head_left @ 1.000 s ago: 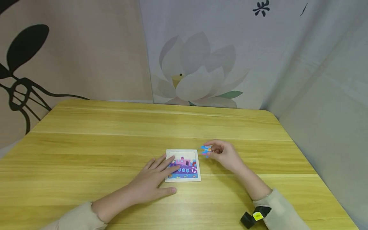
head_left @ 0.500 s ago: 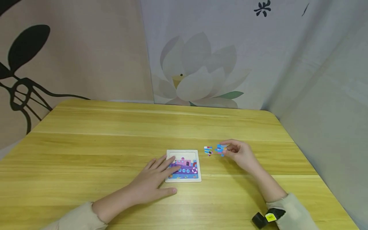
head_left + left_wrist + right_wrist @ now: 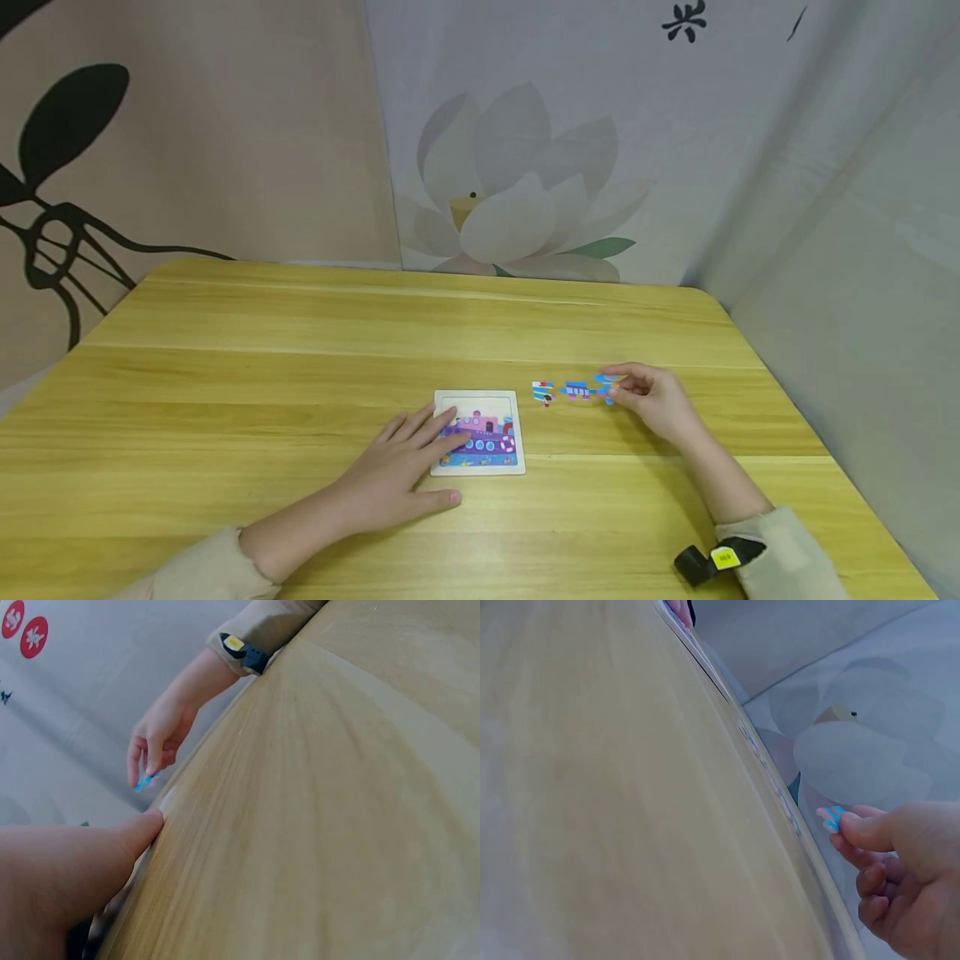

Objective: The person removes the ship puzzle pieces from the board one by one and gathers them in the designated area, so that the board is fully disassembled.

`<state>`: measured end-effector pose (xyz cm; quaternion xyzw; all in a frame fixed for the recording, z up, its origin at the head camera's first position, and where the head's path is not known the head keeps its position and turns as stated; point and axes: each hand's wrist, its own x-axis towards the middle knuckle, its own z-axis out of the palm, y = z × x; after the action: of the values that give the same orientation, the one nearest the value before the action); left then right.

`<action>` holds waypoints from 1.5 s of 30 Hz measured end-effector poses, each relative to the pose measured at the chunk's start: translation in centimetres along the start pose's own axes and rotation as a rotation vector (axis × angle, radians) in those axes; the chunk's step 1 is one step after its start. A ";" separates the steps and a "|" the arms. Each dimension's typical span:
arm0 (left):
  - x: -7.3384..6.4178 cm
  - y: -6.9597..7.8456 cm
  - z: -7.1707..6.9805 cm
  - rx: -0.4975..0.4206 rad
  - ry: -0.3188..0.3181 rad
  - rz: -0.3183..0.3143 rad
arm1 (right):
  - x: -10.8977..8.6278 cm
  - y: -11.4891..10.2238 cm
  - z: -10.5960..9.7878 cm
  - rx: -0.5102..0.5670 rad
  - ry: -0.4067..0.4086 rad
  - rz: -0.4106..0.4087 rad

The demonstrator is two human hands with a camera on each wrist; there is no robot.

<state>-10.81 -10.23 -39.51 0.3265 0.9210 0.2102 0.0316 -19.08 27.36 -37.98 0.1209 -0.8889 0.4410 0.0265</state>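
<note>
A square white-framed jigsaw puzzle (image 3: 480, 468) lies on the table, its lower part filled with a purple and pink ship picture. My left hand (image 3: 393, 471) rests with spread fingers over the puzzle's left side, the thumb on the table. To the puzzle's right lie a blue, white and red puzzle piece (image 3: 543, 390) and a blue and purple puzzle piece (image 3: 577, 390). Farther right, my right hand (image 3: 656, 404) pinches a blue and pink puzzle piece (image 3: 831, 817) between thumb and finger; the right wrist view shows it above the tabletop.
The wooden table (image 3: 300, 333) reaches back to a printed curtain (image 3: 540, 167) with a lotus picture. Another curtain (image 3: 862, 250) hangs along the right side. A black strap device (image 3: 720, 558) sits at the right sleeve's cuff.
My right hand has moved to the right, away from the puzzle. Two puzzle pieces have been let go along its path and lie in a row. The left hand has stayed still.
</note>
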 end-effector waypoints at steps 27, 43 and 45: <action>0.1 -0.1 0.3 0.019 -0.010 -0.018 | 0.7 1.7 -0.7 -0.247 -0.095 0.037; 0.0 -0.2 0.3 0.021 -0.012 -0.011 | 0.6 2.0 -0.6 -0.233 -0.091 0.010; 0.0 -0.2 0.3 0.022 -0.013 -0.010 | 0.6 2.1 -0.6 -0.230 -0.091 0.013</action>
<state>-10.90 -10.24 -39.90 0.3235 0.9247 0.1977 0.0349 -20.17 28.95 -39.09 0.1312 -0.9346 0.3306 -0.0030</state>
